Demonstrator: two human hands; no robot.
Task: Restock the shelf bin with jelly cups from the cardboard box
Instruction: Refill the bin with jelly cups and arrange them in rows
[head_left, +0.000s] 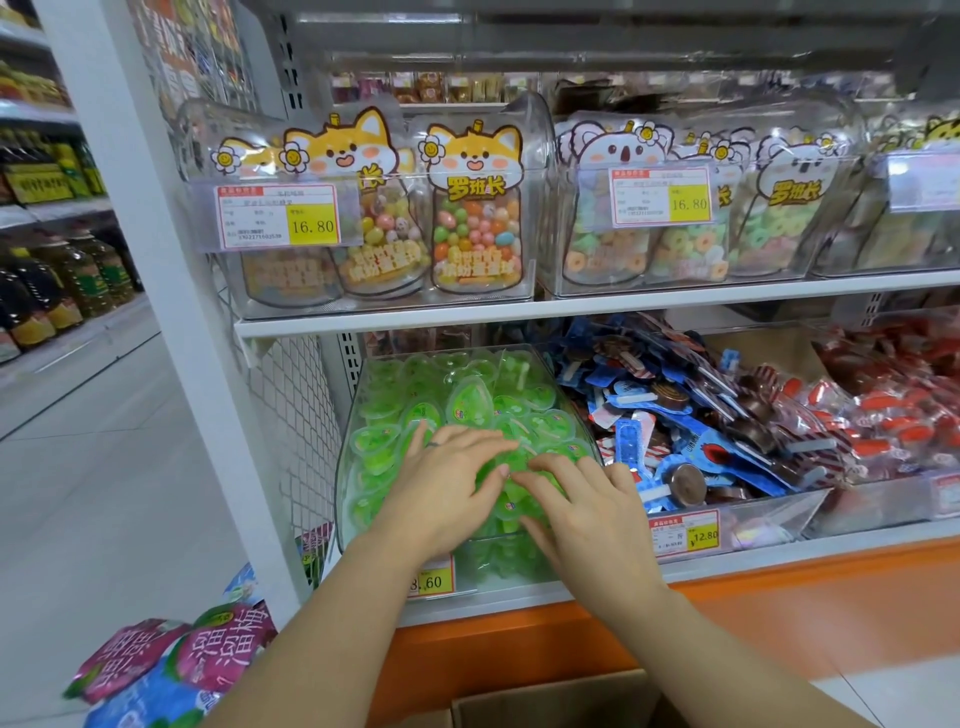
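While my left hand (447, 483) and right hand (587, 499) lie flat, fingers spread, on green jelly cups (467, 400) heaping the clear shelf bin (347, 467), what looks like the cardboard box (550, 696) sits near, below.

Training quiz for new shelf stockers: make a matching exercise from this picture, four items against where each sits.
Items
1. green heart-shaped jelly cups
2. blue-wrapped round chocolate lollipops
3. brown cardboard box
4. pink plastic snack bags

Places
A. on the floor, lower left
B. under the left hand and right hand
C. heaped just right of the hands
D. at the picture's bottom edge

Pairs: 1-B, 2-C, 3-D, 4-A
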